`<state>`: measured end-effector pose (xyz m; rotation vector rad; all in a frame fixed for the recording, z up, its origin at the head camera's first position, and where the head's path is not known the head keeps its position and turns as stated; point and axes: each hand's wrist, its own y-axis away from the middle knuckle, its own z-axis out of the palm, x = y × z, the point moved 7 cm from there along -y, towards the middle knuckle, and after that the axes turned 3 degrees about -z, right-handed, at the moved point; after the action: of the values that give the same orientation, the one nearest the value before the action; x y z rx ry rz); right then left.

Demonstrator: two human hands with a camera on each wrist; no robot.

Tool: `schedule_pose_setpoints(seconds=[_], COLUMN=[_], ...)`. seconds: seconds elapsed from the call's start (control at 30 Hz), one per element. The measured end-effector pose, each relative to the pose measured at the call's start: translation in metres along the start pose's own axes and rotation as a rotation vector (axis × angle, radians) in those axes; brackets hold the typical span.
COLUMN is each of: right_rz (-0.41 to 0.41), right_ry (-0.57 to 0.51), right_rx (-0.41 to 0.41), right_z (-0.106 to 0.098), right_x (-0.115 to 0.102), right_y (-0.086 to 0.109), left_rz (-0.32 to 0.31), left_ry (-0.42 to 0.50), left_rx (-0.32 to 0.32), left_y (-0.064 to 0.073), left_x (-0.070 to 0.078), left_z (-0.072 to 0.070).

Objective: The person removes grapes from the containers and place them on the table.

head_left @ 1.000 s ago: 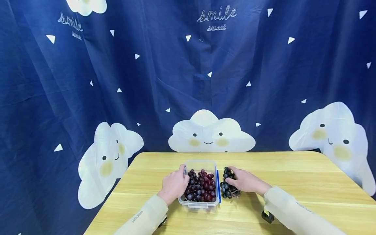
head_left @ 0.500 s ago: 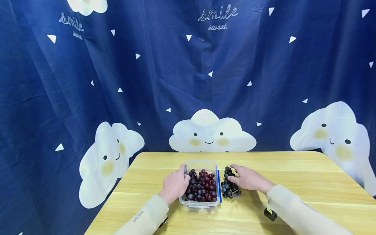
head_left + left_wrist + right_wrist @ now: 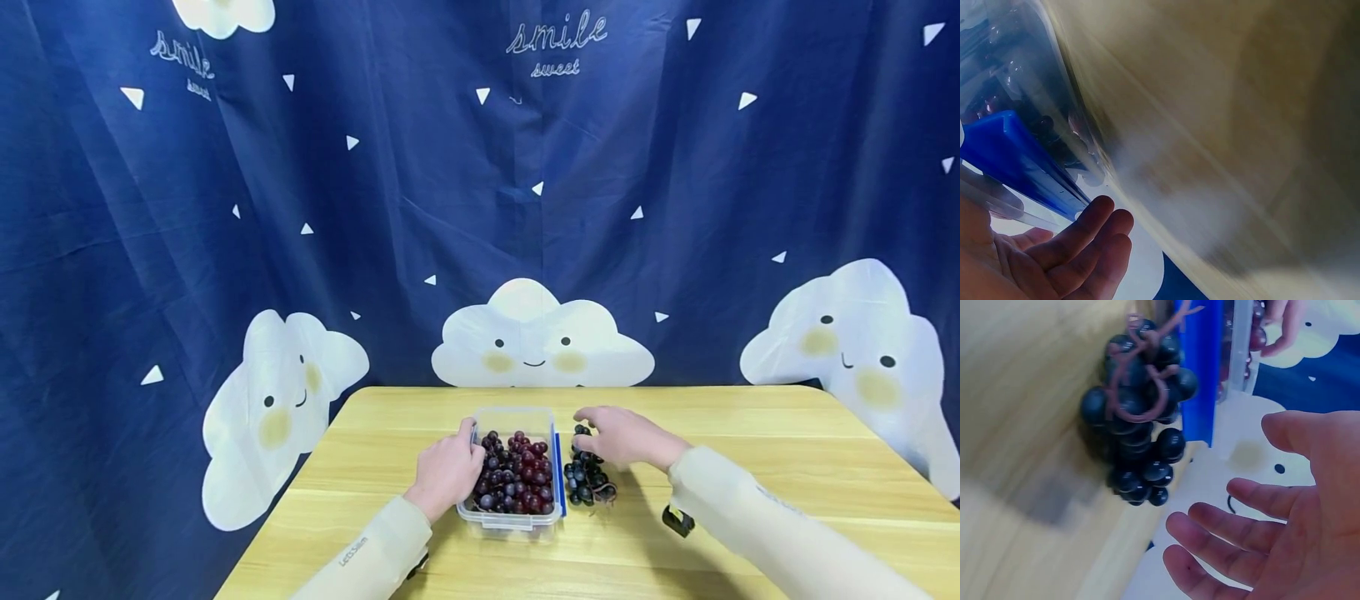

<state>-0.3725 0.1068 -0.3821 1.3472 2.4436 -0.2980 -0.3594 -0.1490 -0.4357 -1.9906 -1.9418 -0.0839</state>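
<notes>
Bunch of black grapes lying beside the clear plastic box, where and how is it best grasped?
Probably by its curled pinkish-brown stem, from the right: it loops over the wider near end of the bunch, while a blue plastic strip stands close on the left.

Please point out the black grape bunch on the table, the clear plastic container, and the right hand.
Black grape bunch (image 3: 1136,434): right wrist view, on its middle grapes.
Clear plastic container (image 3: 513,422): head view, on its far wall.
Right hand (image 3: 624,435): head view, on its back.
</notes>
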Motion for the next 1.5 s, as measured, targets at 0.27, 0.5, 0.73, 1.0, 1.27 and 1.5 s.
schedule_pose_setpoints(seconds=[0.27,0.5,0.73,1.0,1.27,1.5], right_rz=[-0.017,-0.008,-0.037,-0.053,-0.046,-0.039], right_ry=[0.018,0.046,0.069,0.126,0.209,0.263], right_rx=[-0.056,-0.123,-0.196,-0.250,-0.297,-0.347], right_z=[-0.008,-0.005,-0.006,-0.006,0.006,0.016], right_x=[-0.017,-0.033,-0.049,-0.064,-0.074,-0.081], right_y=[-0.014,-0.024,-0.033,-0.050,-0.069,-0.085], left_rz=[0.015,0.007,0.004,0.007,0.004,0.018], left_ry=[0.005,-0.002,-0.011,-0.022,-0.035,-0.044], left_rx=[0.010,0.008,0.015,0.017,0.028,0.051], left_y=[-0.002,0.000,0.000,0.001,0.002,0.003], left_x=[-0.001,0.000,-0.002,0.000,0.000,0.003], left_z=[-0.001,-0.001,0.000,-0.001,-0.005,-0.009])
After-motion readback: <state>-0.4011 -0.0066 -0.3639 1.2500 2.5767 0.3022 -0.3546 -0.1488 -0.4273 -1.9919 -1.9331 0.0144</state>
